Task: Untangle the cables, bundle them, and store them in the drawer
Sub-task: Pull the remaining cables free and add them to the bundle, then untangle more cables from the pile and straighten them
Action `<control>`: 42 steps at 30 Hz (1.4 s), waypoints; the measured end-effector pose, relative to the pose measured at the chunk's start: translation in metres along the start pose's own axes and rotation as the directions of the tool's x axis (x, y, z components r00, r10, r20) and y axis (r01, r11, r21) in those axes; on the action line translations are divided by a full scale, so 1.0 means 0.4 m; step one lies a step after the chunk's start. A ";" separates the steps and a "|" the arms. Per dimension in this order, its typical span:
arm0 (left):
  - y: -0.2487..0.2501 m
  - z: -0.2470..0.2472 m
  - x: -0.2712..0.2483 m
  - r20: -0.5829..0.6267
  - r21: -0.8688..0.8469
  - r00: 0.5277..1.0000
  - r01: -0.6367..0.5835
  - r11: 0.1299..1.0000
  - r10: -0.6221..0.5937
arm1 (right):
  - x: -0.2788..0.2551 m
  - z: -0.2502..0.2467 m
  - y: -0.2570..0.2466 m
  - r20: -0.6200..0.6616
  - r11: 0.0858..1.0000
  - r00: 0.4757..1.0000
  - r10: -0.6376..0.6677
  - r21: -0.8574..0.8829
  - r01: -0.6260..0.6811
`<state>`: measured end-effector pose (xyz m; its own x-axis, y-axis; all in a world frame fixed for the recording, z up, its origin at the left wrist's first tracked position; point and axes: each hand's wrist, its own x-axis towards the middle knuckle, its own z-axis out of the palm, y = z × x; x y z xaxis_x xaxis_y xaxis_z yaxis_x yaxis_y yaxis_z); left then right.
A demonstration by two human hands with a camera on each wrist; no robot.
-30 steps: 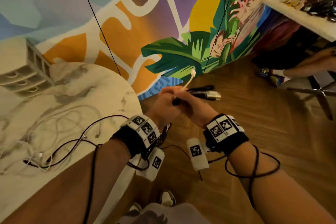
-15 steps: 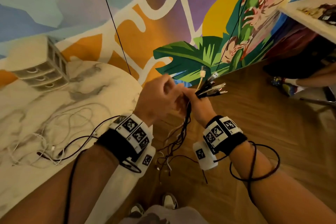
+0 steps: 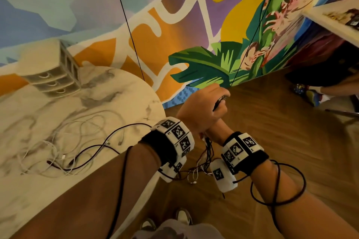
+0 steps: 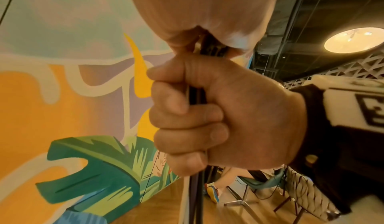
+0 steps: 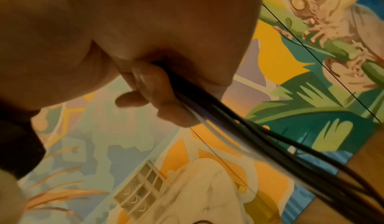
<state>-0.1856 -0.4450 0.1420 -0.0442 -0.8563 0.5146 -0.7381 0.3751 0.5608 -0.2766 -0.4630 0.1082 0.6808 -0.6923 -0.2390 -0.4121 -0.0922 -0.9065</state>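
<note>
Left hand [image 3: 202, 106]: fingers curled round upper end of cable bundle [image 4: 195, 99], held off table edge above wood floor. Right hand [image 4: 207, 120]: fist closed round same bundle, directly below left. Bundle tails hang between wrists. Loose cables [image 3: 64, 141]: tangled on marble table [image 3: 120, 91]. Drawer unit [image 3: 56, 75]: far table side, drawers closed.

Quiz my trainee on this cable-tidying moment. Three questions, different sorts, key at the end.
1. True or false: the left hand and the right hand each have a grip on the cable bundle.
2. Where does the drawer unit stand? A: wooden floor. B: marble table. C: wall shelf.
3. Fill in: the loose cables lying on the table are white and ___.
Key: 1 true; 2 B; 3 black.
</note>
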 end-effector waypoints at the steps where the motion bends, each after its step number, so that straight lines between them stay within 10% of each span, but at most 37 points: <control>1: 0.004 0.001 0.000 -0.013 0.019 1.000 -0.007 1.000 0.007 | 0.000 0.005 -0.004 -0.017 1.000 1.000 -0.010 -0.026 0.010; 12: 0.017 -0.022 -0.020 -0.019 0.269 0.995 -0.090 0.959 0.099 | 0.015 0.028 0.003 -0.129 0.987 0.979 -0.158 -0.023 0.157; 23: -0.029 -0.010 -0.123 -0.165 0.328 0.985 0.098 0.940 -0.045 | 0.011 0.100 -0.024 -0.102 0.967 0.980 -0.170 -0.209 0.146; 31: -0.103 -0.087 -0.198 -0.039 0.046 0.969 0.244 0.969 -0.242 | 0.038 0.144 0.019 -0.155 0.972 0.987 -0.043 0.222 0.077; 34: -0.248 -0.152 -0.285 -0.113 0.090 0.831 0.554 0.828 -0.544 | 0.047 0.148 0.033 -0.171 0.956 0.973 0.153 0.275 -0.102; 38: -0.425 -0.247 -0.432 0.042 0.462 0.431 0.792 0.400 -0.902 | 0.057 0.175 0.057 -0.165 0.969 0.966 0.197 0.183 -0.166; 42: -0.493 -0.279 -0.499 0.131 0.571 0.351 0.738 0.360 -0.927 | 0.060 0.206 0.075 -0.127 0.952 0.964 0.234 0.230 -0.201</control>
<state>0.0441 -0.3083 0.0010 0.5810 -0.6947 -0.4241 -0.6827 -0.6996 0.2108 -0.2227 -0.4233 0.0466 0.4830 -0.7797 -0.3985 -0.3903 0.2157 -0.8951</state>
